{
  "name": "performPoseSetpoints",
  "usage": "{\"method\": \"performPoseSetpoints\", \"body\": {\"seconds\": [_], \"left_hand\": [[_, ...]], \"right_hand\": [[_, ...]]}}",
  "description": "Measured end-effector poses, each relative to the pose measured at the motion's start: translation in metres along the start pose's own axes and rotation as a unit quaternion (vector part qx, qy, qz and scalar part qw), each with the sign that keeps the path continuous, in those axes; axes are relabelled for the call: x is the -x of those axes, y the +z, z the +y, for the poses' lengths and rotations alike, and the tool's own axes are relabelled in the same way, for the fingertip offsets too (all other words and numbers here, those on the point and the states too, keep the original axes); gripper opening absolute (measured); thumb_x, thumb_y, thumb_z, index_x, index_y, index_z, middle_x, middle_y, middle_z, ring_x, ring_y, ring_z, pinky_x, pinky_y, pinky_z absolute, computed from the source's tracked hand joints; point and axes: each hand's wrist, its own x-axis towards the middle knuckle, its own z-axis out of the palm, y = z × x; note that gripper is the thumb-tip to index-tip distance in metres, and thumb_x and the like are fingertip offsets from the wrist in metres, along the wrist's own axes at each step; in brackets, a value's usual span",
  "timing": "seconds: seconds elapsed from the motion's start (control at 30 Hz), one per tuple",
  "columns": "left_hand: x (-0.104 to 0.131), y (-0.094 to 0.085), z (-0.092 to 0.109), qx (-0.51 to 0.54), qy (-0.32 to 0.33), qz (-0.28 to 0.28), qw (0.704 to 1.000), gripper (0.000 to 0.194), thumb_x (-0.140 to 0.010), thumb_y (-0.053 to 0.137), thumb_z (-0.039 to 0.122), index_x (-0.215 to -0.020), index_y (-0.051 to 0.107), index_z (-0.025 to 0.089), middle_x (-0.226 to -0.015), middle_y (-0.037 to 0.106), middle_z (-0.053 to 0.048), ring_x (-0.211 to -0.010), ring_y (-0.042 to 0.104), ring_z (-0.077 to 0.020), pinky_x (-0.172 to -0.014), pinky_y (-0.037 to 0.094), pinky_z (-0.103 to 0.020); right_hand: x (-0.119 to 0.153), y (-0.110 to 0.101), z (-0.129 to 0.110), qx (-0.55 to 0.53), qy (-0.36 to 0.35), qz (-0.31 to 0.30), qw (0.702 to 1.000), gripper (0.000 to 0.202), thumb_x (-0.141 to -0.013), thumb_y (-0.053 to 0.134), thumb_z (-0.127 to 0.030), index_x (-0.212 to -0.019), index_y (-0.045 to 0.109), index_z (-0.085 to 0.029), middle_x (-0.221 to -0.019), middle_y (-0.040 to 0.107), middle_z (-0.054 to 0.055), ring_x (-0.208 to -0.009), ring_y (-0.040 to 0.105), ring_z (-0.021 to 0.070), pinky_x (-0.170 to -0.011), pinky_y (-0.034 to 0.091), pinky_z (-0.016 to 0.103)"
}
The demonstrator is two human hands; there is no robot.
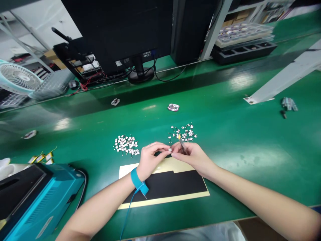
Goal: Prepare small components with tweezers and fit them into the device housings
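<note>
My left hand (pixel 151 157), with a blue wrist strap (pixel 136 179) on its wrist, pinches a small white part (pixel 170 150) with a short dark wire. The fingertips of my right hand (pixel 192 154) meet the same part from the right. Tweezers (pixel 182 144) with a yellowish tip lie in my right hand, pointing up and away. Both hands are over the top edge of a cream sheet (pixel 125 171) bearing a black strip (pixel 175 184). Beyond them are a scattered pile of small white parts (pixel 188 133) and, to the left, a denser pile (pixel 126 144).
A teal machine (pixel 55 190) stands at the lower left beside yellow-taped pieces (pixel 40 158). Farther back are a monitor stand (pixel 140 74), a fan (pixel 21 77), and stacked trays (pixel 244 36). A slanting metal post (pixel 283 75) stands right. Two small devices lie mid-table, one a white device (pixel 173 107).
</note>
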Motion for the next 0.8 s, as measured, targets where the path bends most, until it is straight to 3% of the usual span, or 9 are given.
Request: {"method": "performPoseSetpoints", "body": {"seconds": [0.17,0.33,0.63,0.8], "left_hand": [[0.0008,-0.0027,0.0035,-0.105,0.101,-0.006,0.989,0.005,-0.073,0.060,0.018,-0.077,0.062,0.015,-0.071,0.064,-0.003,-0.064,0.059,-0.0102,-0.060,0.050,-0.020],[0.0026,-0.0028,0.0062,-0.185,0.212,-0.014,0.959,0.009,-0.073,0.060,0.014,-0.082,0.059,0.012,-0.074,0.064,-0.007,-0.070,0.058,-0.0121,-0.065,0.049,-0.022],[0.0027,-0.0010,0.0061,-0.205,0.235,-0.008,0.950,0.011,-0.071,0.060,0.010,-0.081,0.057,0.012,-0.069,0.062,-0.005,-0.065,0.057,-0.0111,-0.060,0.048,-0.022],[0.0027,-0.0009,0.0077,-0.183,0.231,0.009,0.956,0.009,-0.071,0.060,0.011,-0.078,0.056,0.014,-0.066,0.061,-0.003,-0.061,0.056,-0.0098,-0.057,0.047,-0.021]], "right_hand": [[0.0011,0.0025,-0.0017,-0.044,0.000,-0.002,0.999,0.016,-0.068,0.064,-0.027,-0.062,0.055,-0.016,-0.075,0.056,0.000,-0.075,0.050,0.0124,-0.073,0.036,0.026],[0.0031,0.0043,-0.0014,-0.073,0.022,0.009,0.997,0.014,-0.069,0.064,-0.026,-0.064,0.056,-0.015,-0.071,0.054,-0.002,-0.063,0.045,0.0075,-0.062,0.034,0.022],[0.0047,0.0041,-0.0022,-0.076,0.051,0.014,0.996,0.017,-0.069,0.063,-0.029,-0.065,0.055,-0.015,-0.063,0.048,-0.004,-0.048,0.028,0.0045,-0.045,0.019,0.022],[0.0046,0.0049,-0.0025,-0.085,0.052,0.008,0.995,0.017,-0.067,0.064,-0.029,-0.064,0.056,-0.015,-0.069,0.052,-0.003,-0.048,0.029,0.0041,-0.046,0.020,0.022]]}}
